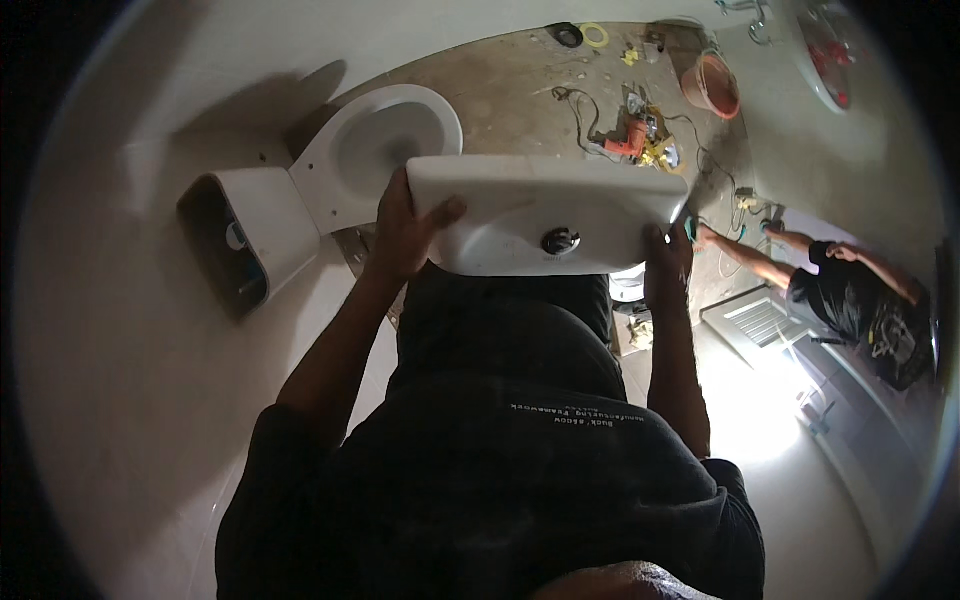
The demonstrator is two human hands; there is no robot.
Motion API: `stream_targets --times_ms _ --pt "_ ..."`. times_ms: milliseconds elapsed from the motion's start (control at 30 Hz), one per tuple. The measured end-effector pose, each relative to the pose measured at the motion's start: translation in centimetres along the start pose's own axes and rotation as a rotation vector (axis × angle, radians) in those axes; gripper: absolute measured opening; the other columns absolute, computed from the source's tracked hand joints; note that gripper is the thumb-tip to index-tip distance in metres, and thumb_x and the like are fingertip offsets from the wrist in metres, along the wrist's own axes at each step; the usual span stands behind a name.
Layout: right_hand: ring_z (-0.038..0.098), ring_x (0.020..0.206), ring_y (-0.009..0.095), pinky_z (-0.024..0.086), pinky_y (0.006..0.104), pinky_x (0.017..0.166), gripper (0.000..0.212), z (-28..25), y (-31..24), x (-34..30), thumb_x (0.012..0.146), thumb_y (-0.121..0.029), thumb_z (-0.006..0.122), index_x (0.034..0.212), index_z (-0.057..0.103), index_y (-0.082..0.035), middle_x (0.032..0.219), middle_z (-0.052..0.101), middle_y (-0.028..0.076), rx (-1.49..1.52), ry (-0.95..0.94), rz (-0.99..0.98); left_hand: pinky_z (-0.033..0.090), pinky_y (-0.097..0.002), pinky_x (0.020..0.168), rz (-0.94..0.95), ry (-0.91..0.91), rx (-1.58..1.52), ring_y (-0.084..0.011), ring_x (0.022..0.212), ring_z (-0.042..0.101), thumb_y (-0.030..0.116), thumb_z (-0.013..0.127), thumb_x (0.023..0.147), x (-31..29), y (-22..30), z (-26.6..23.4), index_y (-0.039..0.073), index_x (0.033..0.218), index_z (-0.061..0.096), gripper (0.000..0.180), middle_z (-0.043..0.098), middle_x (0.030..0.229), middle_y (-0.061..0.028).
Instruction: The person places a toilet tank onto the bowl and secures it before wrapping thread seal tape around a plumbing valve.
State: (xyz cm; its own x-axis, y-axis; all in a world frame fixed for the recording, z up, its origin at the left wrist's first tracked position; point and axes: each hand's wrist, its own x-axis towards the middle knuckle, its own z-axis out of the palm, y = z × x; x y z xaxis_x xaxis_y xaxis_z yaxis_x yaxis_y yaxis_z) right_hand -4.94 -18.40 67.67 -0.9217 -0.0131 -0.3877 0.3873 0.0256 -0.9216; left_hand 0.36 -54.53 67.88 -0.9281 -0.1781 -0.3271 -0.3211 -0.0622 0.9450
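Between my two hands is a white ceramic toilet tank lid (500, 215), held level in front of my body, with a dark round flush button fitting (560, 241) in it. My left hand (408, 228) grips its left end, thumb lying across the face. At the other end my right hand (667, 262) is closed round the edge; part of its fingers is hidden. To the left stands a white toilet bowl (385, 140), partly covered by the lid. Its tank (275, 225) is uncovered at the top, and the inner fittings (236, 237) show.
On the dusty floor (490, 80) ahead lie an orange power drill (627, 140), cables and tape rolls (594, 36). A reddish bucket (712, 85) stands at the far right, near a wash basin (822, 60). Another person (850, 300) is at the right, by a bright light (770, 395).
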Motion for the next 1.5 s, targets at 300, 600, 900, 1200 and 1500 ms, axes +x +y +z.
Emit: stream_targets --times_ms 300,600,900,1200,1500 --pt "0.055 0.110 0.022 0.041 0.0391 0.100 0.051 11.9 -7.0 15.4 0.090 -0.026 0.072 0.128 0.057 0.003 0.117 0.061 0.013 -0.192 -0.362 0.170 0.053 -0.0389 0.088 -0.252 0.467 -0.064 -0.0274 0.103 0.064 0.037 0.081 0.082 5.3 1.2 -5.7 -0.008 0.119 0.053 0.065 0.065 0.106 -0.0201" --pt "0.061 0.098 0.023 0.048 0.0366 0.088 0.049 27.7 -12.6 25.3 0.092 -0.034 0.071 0.119 0.063 0.006 0.109 0.067 0.015 -0.613 -0.934 0.209 0.049 -0.0464 0.100 -0.272 0.978 -0.623 -0.0361 0.117 0.057 0.016 0.083 0.078 -1.8 5.4 -5.0 -0.004 0.140 0.029 0.085 0.054 0.126 -0.0276" --pt "0.065 0.101 0.028 0.051 0.0393 0.092 0.068 48.6 -12.8 18.6 0.082 -0.039 0.080 0.127 0.057 0.007 0.114 0.066 0.020 -0.925 -1.299 -0.115 0.048 -0.0433 0.100 -0.018 1.507 -1.026 -0.0323 0.115 0.057 0.007 0.079 0.082 -6.6 1.4 -7.0 0.004 0.141 0.040 0.071 0.052 0.122 -0.0189" --pt "0.067 0.098 0.030 0.054 0.0412 0.088 0.071 66.8 -5.9 7.8 0.073 -0.041 0.086 0.121 0.061 0.006 0.112 0.068 0.022 -0.957 -1.396 -0.386 0.058 -0.0384 0.089 0.259 1.824 -1.096 -0.0296 0.101 0.067 -0.001 0.078 0.080 -12.2 -6.7 -19.8 -0.013 0.130 0.043 0.062 0.061 0.118 -0.0243" --pt "0.066 0.100 0.028 0.051 0.0387 0.091 0.070 74.8 0.7 5.4 0.076 -0.036 0.085 0.125 0.058 0.007 0.112 0.067 0.019 -0.922 -1.548 -0.220 0.059 -0.0385 0.086 0.313 1.873 -1.213 -0.0291 0.099 0.067 0.002 0.080 0.080 -12.1 -13.3 -24.5 -0.012 0.128 0.045 0.060 0.063 0.115 -0.0216"
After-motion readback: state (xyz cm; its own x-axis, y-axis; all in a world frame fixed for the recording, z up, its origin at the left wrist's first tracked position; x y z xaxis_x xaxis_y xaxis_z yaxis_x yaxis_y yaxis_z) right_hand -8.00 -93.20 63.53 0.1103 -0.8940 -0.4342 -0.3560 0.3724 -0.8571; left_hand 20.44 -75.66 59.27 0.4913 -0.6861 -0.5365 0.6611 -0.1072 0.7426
